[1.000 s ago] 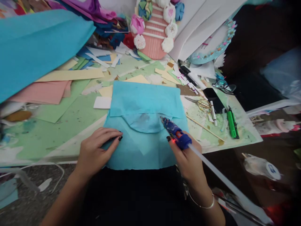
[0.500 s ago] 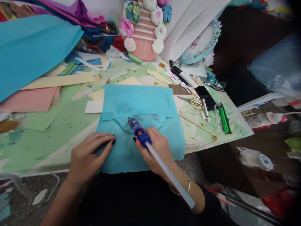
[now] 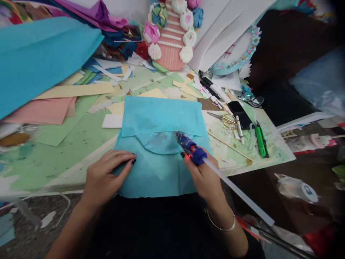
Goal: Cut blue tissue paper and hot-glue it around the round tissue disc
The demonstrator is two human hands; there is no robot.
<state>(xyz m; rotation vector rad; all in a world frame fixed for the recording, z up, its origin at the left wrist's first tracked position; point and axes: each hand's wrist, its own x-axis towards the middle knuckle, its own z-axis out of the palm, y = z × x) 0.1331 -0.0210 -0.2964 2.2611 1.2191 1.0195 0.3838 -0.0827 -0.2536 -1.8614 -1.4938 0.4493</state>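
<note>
My right hand (image 3: 206,174) is wrapped round a blue glue gun (image 3: 192,146), with a long pale glue stick (image 3: 239,190) jutting from its back. The gun's tip points at the right part of a rounded blue piece (image 3: 159,144) in the middle of the turquoise paper (image 3: 159,176). A folded flap of that paper (image 3: 161,111) covers the piece's upper edge. My left hand (image 3: 110,172) rests on the left side of the paper, thumb and fingers apart, holding nothing.
Gold-handled scissors (image 3: 228,120), a thin wooden stick (image 3: 230,145), a black phone (image 3: 241,113) and a green cutter (image 3: 260,140) lie to the right. A large blue sheet (image 3: 45,54) overhangs the left side. Behind stands a pink panel with paper flowers (image 3: 174,54).
My right hand has moved the glue gun to the right along the rounded piece. My left hand keeps its place on the paper; the whole view has shifted slightly.
</note>
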